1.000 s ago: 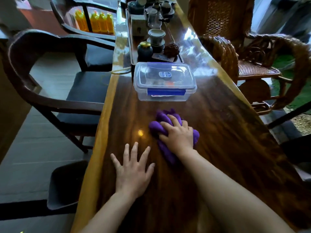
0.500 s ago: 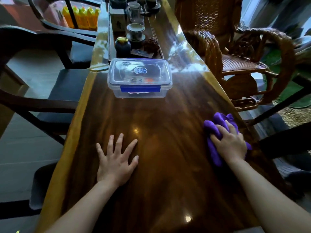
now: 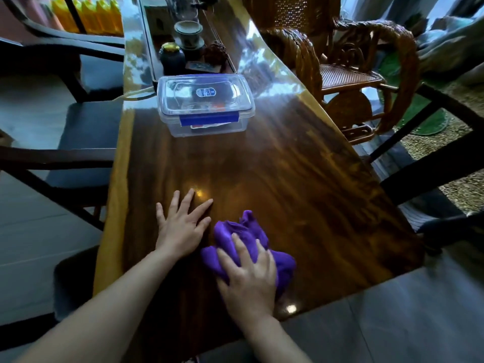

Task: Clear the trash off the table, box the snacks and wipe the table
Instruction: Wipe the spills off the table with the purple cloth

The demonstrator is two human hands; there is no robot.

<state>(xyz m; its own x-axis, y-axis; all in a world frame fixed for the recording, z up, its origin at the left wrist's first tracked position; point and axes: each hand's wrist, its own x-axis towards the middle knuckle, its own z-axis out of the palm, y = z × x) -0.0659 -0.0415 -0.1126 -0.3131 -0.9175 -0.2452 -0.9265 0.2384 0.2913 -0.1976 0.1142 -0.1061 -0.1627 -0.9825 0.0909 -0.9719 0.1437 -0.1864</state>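
A bunched purple cloth [image 3: 252, 233] is being pressed down onto the dark wooden counter [image 3: 293, 179] by the right hand [image 3: 248, 281], near the counter's near edge and roughly midway across it. The fingers of this hand are being kept fairly straight and spread over the top of the cloth, not wrapped round it. Part of the cloth is being left uncovered on the far and right sides of the hand.

The left hand [image 3: 180, 226] is being laid flat on the bare wood just to the left of the cloth, palm down, fingers straight and fanned out, with nothing being held. Whether its thumb is touching the cloth cannot be told.

Farther along the counter, well apart from both hands, a clear plastic box [image 3: 204, 100] is being kept closed by a lid with a blue latch [image 3: 209, 119] on its near side; coloured packets are showing dimly through its walls.

Just beyond the box, a dark tray [image 3: 154, 61] is being occupied by a dark jar with a yellow top [image 3: 171, 56] and a lidded cup [image 3: 188, 32].

The counter is being flanked by a dark-framed chair [image 3: 78, 121] on the left and a wicker chair [image 3: 353, 74] on the right.
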